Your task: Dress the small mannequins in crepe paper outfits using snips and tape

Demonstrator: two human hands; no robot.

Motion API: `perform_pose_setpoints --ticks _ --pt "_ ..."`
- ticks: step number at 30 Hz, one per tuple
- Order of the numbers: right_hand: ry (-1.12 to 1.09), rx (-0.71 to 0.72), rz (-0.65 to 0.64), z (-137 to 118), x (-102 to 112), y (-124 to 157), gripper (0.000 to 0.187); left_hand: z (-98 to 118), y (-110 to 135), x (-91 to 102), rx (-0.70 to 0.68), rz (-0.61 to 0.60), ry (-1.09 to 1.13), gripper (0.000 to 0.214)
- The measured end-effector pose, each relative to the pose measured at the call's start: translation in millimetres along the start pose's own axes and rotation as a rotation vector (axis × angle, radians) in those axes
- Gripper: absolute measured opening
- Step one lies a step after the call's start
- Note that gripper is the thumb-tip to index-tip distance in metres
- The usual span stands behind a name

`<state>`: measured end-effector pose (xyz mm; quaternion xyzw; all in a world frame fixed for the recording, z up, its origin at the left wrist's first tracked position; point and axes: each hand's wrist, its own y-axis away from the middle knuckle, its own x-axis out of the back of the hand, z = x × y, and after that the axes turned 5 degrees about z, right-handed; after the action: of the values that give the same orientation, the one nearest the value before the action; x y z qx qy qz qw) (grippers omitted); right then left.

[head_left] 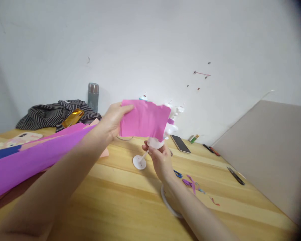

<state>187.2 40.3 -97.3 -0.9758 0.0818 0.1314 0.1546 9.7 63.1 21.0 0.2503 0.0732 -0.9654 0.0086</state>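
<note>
My left hand point(114, 119) pinches the left edge of a pink sheet of crepe-like paper point(144, 118), thumb in front. The sheet is raised upright over the table, its right edge slightly wavy. Below it, my right hand point(162, 160) closes round a pale, cup-shaped part point(156, 143) of a white stemmed object, mostly hidden behind the paper. Glossy white decorated shapes point(172, 127) with a purple band show past the sheet's right edge. A white disc base point(139, 162) with a thin stem appears below my right fingers; whether it joins the held part is unclear.
Purple paper point(45, 157) and other coloured sheets lie at left, by a striped cloth point(52, 115) and a steel flask point(93, 97). A dark phone point(180, 144), paper scraps point(190, 183) and a dark cutter point(236, 176) lie right. A white ring point(167, 201) is partly under my right forearm.
</note>
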Motion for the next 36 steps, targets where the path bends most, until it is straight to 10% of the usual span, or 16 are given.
perform_pose_setpoints --ticks 10,19,29,33,36 --pt "0.050 -0.005 -0.025 6 8 -6 0.031 46 9 13.0 -0.269 0.044 0.133 0.008" --pt "0.088 0.037 -0.064 4 8 -5 0.038 38 32 1.5 -0.044 -0.279 -0.075 0.009" --pt "0.255 0.982 0.109 -85 16 16 0.042 36 44 7.2 0.167 -0.733 -0.267 0.011" --pt "0.320 0.598 -0.281 -111 8 46 0.056 40 49 9.9 0.108 -0.832 -0.332 0.016" --pt "0.322 0.299 -0.320 -104 0 54 0.065 45 51 10.5 0.031 -0.839 -0.378 0.015"
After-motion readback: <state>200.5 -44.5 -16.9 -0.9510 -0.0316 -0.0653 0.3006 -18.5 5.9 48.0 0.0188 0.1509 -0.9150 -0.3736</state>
